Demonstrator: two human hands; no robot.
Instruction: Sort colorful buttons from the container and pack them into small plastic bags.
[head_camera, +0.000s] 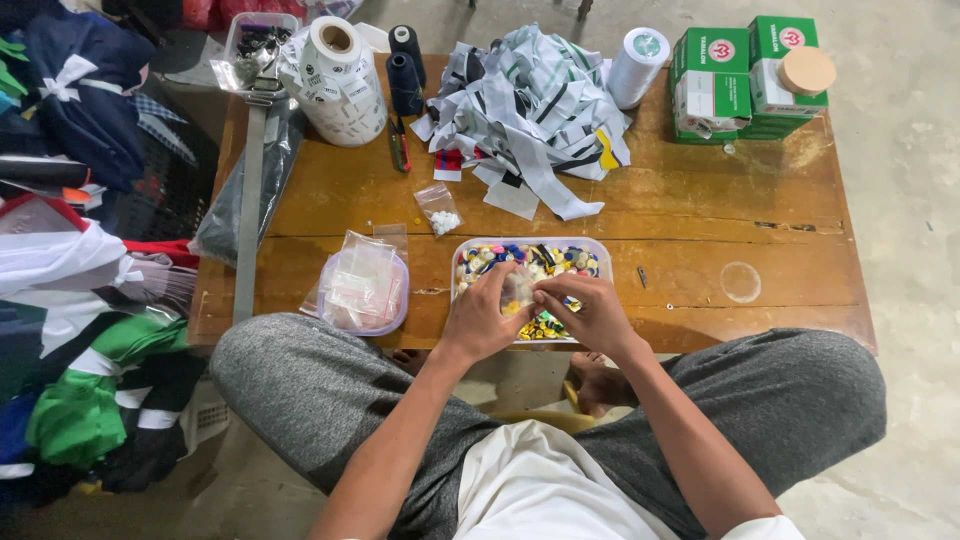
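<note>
My left hand (480, 318) and my right hand (590, 312) meet over a clear rectangular tub (470, 246) full of mixed coloured buttons at the table's near edge. Both pinch a small clear plastic bag (517, 290) between them. To the left stands a round clear tub (398, 298) stuffed with several empty small clear bags (360, 280). One small bag holding white buttons (440, 212) lies just behind the button tub.
On the wooden table (700, 220) lie a heap of grey and white fabric strips (535, 105), a label roll (338, 80), dark thread cones (405, 62), a white spool (636, 66) and green boxes (745, 75). Clothes (80, 260) are piled at the left.
</note>
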